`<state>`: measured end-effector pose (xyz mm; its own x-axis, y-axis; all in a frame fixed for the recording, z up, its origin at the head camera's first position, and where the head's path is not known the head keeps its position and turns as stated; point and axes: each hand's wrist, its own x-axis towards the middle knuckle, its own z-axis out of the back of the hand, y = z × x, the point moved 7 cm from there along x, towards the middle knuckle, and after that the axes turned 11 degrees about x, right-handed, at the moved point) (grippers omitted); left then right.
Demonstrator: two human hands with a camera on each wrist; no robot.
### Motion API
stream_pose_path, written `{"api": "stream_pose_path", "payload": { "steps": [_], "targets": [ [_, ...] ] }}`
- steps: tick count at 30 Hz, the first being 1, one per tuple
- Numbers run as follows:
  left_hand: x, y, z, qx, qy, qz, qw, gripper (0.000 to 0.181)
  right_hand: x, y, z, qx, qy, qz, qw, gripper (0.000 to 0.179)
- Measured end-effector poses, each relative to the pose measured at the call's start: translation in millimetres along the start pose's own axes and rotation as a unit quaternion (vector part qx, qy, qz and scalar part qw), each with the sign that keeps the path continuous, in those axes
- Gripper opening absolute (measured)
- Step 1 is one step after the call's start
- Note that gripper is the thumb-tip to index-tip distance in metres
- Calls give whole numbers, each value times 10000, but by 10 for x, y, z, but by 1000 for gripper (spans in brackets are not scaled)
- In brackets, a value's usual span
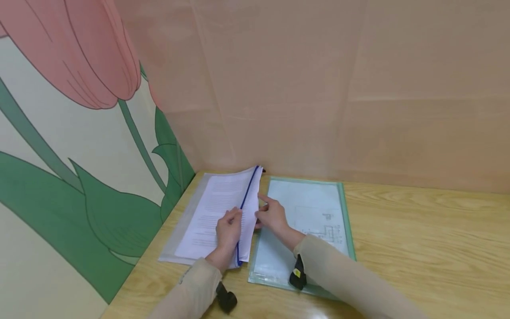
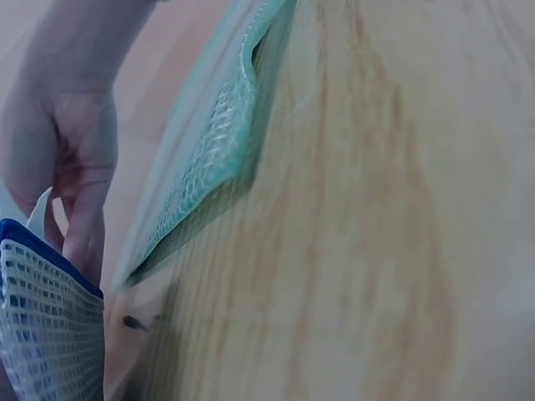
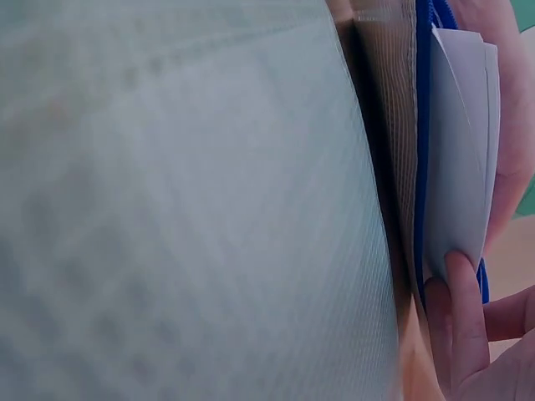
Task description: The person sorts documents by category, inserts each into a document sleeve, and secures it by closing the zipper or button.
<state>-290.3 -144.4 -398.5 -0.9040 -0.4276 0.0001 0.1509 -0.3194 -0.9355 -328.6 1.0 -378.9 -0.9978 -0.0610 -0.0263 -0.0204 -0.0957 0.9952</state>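
Note:
A mesh zip pouch [image 2: 54,334] with a blue edge lies at the left of the table. White printed sheets [image 1: 211,199] show in it, and their edges stand out past the blue edge [image 3: 423,150] in the right wrist view. My left hand [image 1: 229,230] grips the pouch at its blue edge, fingers curled. From the other side, my right hand [image 1: 274,216] pinches the sheets at the opening, with fingertips [image 3: 461,271] against the paper. Under my right forearm lies a second pouch, green-edged [image 1: 347,221], with a drawing sheet inside.
The wooden table [image 1: 430,239] extends to the right of the green-edged pouch. A pinkish cloth [image 1: 299,88] hangs behind it. At the left stands a wall [image 1: 119,155] painted with tulips. Black wrist straps [image 1: 298,277] hang from the sleeves.

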Motion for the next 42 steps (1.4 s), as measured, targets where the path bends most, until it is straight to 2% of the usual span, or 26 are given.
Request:
{"api": "stream_pose_path", "payload": {
  "steps": [6, 14, 21, 25, 32, 35, 39, 42],
  "targets": [
    [-13, 4, 0, 172, 93, 114, 9997, 26, 25, -18, -110, -202, 70, -151, 9997, 67],
    [-9, -18, -33, 302, 164, 73, 9994, 25, 50, -53, -200, -343, 19, -363, 9987, 68],
    [2, -57, 0, 361, -127, -240, 9990, 22, 66, -39, -279, -374, 10, -285, 9989, 68],
    [-4, -55, 9, 406, -159, -251, 9987, 22, 69, -51, -281, -339, 59, -436, 9985, 67],
    [-8, -47, -4, 542, -100, -288, 9981, 21, 103, -12, -123, -135, 171, -634, 9977, 54],
    [-5, -21, -14, 606, -63, -195, 9980, 22, 140, -3, -16, -39, 163, -640, 9978, 46],
    [4, -27, -18, 786, -138, -416, 9959, 20, 187, 1, 133, -123, 148, -631, 9978, 37],
    [6, -42, -27, 958, -192, -635, 9932, 20, 215, 27, 246, -450, 148, -514, 9976, 32]
  ]
}}
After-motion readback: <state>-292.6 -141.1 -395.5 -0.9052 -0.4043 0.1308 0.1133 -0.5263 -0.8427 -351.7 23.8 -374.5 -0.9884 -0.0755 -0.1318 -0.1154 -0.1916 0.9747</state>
